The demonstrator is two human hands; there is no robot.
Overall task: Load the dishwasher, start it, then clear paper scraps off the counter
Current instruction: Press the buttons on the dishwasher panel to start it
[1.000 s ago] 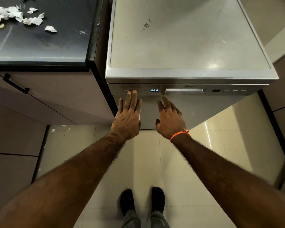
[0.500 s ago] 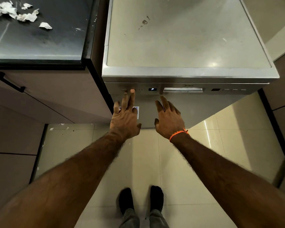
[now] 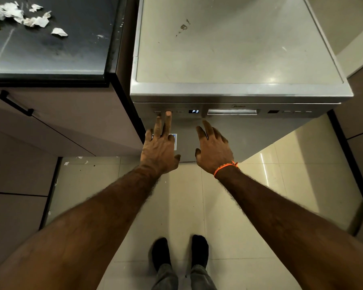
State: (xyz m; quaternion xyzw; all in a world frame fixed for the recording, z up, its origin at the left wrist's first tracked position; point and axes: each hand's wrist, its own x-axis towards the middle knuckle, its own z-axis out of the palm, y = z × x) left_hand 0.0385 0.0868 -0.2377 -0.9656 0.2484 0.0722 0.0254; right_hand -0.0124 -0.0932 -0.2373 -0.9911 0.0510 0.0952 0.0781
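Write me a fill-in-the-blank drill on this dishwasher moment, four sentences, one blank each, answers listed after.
1. The dishwasher display reads ____.
2. A finger of the ____ hand touches a button on the control panel.
3. The orange band sits on the wrist of the ____ hand.
4. The paper scraps lie on the dark ____ beside the dishwasher.

Missing words: P3; left; right; counter
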